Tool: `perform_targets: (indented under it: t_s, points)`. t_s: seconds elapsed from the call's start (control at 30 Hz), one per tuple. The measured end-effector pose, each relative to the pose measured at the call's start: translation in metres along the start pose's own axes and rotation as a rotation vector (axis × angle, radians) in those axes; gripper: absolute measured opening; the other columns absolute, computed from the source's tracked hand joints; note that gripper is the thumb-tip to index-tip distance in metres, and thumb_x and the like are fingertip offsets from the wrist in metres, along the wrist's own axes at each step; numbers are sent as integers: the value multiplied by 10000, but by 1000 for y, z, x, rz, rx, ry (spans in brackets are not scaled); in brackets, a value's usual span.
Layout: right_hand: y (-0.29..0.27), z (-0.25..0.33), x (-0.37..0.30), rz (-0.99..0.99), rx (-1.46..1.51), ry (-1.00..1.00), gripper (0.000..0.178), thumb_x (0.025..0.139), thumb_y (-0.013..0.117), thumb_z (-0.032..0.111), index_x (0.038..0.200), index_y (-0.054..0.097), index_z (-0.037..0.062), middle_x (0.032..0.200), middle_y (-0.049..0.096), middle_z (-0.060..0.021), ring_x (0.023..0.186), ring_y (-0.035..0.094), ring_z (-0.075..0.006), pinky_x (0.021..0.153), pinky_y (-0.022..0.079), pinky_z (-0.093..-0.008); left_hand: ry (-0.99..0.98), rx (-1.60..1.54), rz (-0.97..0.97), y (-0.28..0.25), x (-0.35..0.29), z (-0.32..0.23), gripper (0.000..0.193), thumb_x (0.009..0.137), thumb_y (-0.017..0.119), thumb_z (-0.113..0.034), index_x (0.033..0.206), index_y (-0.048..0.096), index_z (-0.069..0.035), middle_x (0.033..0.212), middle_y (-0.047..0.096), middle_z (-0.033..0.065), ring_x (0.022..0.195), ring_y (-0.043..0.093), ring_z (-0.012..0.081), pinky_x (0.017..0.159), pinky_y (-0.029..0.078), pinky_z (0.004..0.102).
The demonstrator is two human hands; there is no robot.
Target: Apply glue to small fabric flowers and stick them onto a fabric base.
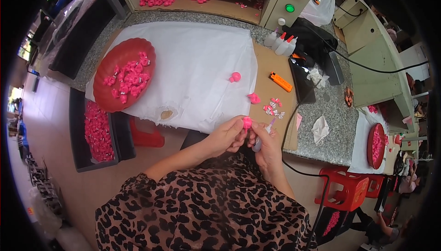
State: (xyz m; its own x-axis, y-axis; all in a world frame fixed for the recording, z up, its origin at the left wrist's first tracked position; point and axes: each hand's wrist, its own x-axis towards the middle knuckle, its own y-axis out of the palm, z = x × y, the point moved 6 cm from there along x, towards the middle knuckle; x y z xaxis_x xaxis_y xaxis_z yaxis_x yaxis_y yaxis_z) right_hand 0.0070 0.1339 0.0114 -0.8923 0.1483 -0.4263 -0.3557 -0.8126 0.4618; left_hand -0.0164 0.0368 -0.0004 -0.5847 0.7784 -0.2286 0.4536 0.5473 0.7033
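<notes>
Both my hands meet just past the table's front edge. My left hand pinches a small round pink plastic piece between thumb and fingers. My right hand is closed around a small squeeze bottle with a thin purple nozzle pointing up and away, and its fingertips are close against the pink piece. Just beyond my hands lie a pink piece, a rounder pink piece on the white sheet, and several small pink and white-striped bits on the cardboard.
At the left stands a red scalloped bowl of pink pieces, above a dark bin full of them. On the right are an orange lighter, white bottles with red caps, crumpled tissue and a black cable. A lit cabinet stands behind.
</notes>
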Motion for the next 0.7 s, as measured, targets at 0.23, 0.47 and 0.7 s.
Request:
perform_targets:
  t_s: [0.23, 0.47, 0.7]
  points:
    - [6, -3, 0, 29, 25, 55, 149, 781, 582, 173, 745, 514, 45, 598, 495, -22, 513, 458, -92, 456, 373, -214, 89, 121, -80, -2, -8, -14, 342, 908, 328, -312, 1128, 417, -66, 682, 401, 13, 505, 351, 55, 416, 310, 169]
    - [-18, 5, 0, -11, -14, -17, 178, 816, 485, 213, 858, 495, 41, 617, 449, -28, 576, 464, -130, 484, 403, -271, 1065, 1522, -1177, -70, -92, -165, 255, 811, 509, -187, 1031, 501, -59, 786, 507, 126, 702, 498, 258, 641, 399, 360]
    - [-10, 2, 5, 17, 52, 35, 208, 812, 423, 193, 933, 447, 25, 698, 483, -66, 627, 491, -170, 522, 436, -301, 215, 1784, -1561, -123, -128, -197, 290, 813, 481, -279, 1037, 529, -101, 848, 531, 158, 780, 515, 321, 652, 414, 424]
